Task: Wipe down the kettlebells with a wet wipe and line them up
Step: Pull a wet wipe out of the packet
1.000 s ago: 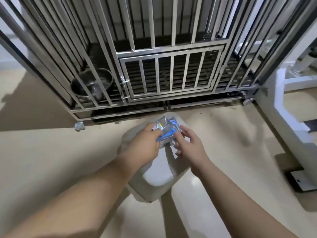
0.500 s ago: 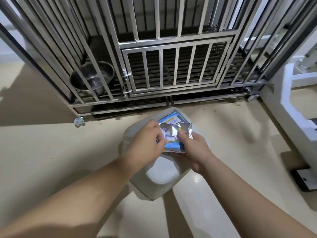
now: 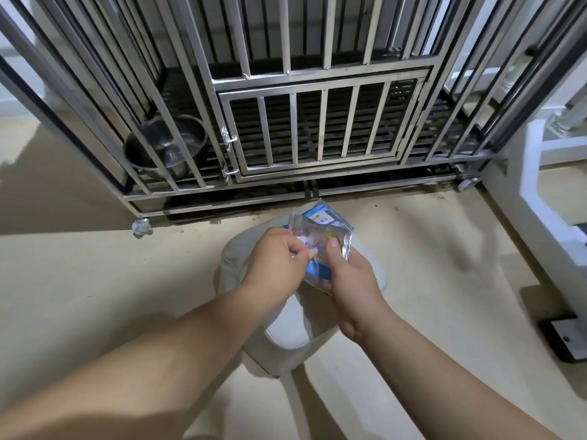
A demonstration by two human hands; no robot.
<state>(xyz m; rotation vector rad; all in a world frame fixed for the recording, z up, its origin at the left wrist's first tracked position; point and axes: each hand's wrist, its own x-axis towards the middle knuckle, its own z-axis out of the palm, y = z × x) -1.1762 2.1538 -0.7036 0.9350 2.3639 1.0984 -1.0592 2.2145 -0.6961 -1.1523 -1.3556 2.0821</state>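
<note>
head view: a shiny blue-and-silver wet wipe packet (image 3: pixel 330 236) is held in front of the body, above a white rounded object (image 3: pixel 286 331) that stands on the beige floor (image 3: pixel 79 281). the packet is gripped from the right by the right hand (image 3: pixel 352 284), thumb pressed on its front; its near face is pinched by the curled fingers of the left hand (image 3: pixel 276 262). behind, a steel bowl (image 3: pixel 165 147) is seen inside a barred metal cage (image 3: pixel 317 128).

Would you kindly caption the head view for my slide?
Left hand and right hand pinch a wet-wipe packet above a pale padded object before a steel cage.
</note>
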